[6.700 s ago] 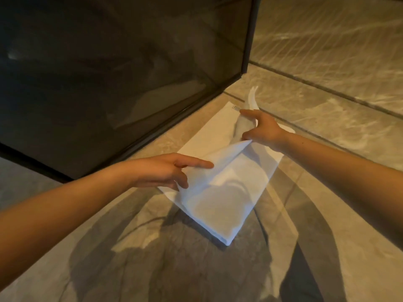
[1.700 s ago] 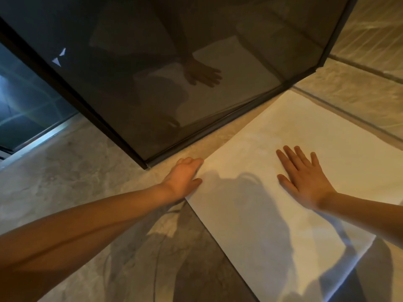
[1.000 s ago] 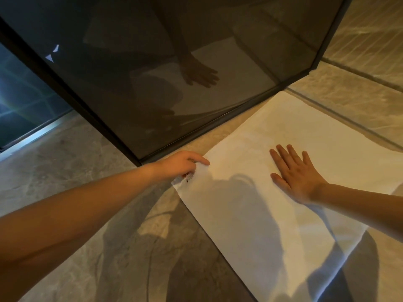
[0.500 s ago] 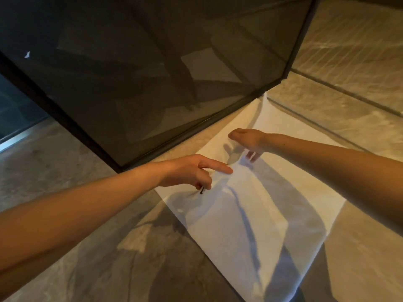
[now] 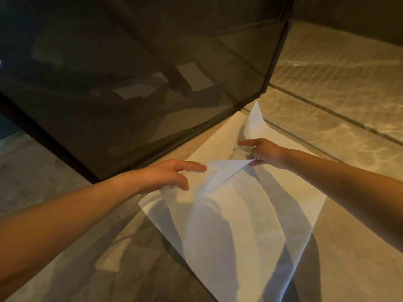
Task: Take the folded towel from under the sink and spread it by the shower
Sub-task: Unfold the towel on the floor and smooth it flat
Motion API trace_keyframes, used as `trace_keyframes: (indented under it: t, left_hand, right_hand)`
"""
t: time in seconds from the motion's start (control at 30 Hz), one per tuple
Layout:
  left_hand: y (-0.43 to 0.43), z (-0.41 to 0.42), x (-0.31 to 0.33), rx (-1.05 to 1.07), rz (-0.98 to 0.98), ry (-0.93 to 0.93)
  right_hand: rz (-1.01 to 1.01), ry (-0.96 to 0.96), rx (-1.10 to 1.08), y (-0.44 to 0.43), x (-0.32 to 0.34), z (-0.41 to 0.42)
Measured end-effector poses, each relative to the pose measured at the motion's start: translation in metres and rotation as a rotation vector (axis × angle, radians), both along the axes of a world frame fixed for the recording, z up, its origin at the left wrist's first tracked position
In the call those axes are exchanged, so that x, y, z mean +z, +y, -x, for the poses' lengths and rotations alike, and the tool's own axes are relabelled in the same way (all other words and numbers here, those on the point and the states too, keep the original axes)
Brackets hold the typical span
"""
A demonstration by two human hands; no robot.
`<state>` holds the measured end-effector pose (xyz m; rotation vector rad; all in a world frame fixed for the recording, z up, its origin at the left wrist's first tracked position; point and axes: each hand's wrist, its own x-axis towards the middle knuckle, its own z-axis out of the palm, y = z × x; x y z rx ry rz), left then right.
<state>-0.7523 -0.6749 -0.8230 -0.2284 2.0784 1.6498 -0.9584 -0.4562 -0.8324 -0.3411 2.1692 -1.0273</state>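
A white towel (image 5: 235, 216) lies on the stone floor beside the dark glass shower wall (image 5: 130, 83). My left hand (image 5: 172, 174) pinches the towel's near-left corner and lifts it off the floor. My right hand (image 5: 263, 152) pinches the same raised edge farther along, so that edge stands up as a taut fold between both hands. The towel's far corner (image 5: 254, 118) curls upward near the shower's corner post. The rest of the towel lies flat, crossed by my arms' shadows.
The shower's black frame (image 5: 192, 131) runs along the floor just left of the towel and meets a vertical post (image 5: 274, 57). A stone step or ledge (image 5: 340, 118) borders the far right. Grey stone floor (image 5: 65, 258) spreads at the near left.
Both hands lay flat on the spread towel a second ago. Now they pinch its left edge and have lifted it; the far corner has curled up.
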Motion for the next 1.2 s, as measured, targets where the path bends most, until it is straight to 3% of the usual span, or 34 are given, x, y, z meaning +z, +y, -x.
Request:
trace_keyframes:
  t: [0.23,0.43,0.73,0.93,1.07,1.2]
  left_hand:
    - [0.010,0.032,-0.008,-0.111,-0.126,-0.083]
    - [0.062,0.071,-0.024,-0.190,-0.460,-0.189]
    - [0.176,0.100,-0.011,-0.488,-0.411,-0.257]
    - [0.221,0.092,0.011,-0.447,-0.432,-0.240]
    - [0.253,0.078,0.024,-0.513,-0.493,-0.283]
    - [0.291,0.060,0.035,-0.622,-0.397,-0.272]
  right_hand:
    - [0.191,-0.190,-0.194,0.046,0.012,-0.006]
    - [0.413,-0.237,-0.256,0.119,0.046,-0.030]
    - [0.215,-0.049,-0.448,0.238,0.070,-0.092]
    - [0.076,-0.002,-0.487,0.290,0.081,-0.100]
    - [0.058,-0.011,-0.408,0.322,0.087,-0.109]
    - [0.036,-0.046,-0.293,0.359,0.100,-0.119]
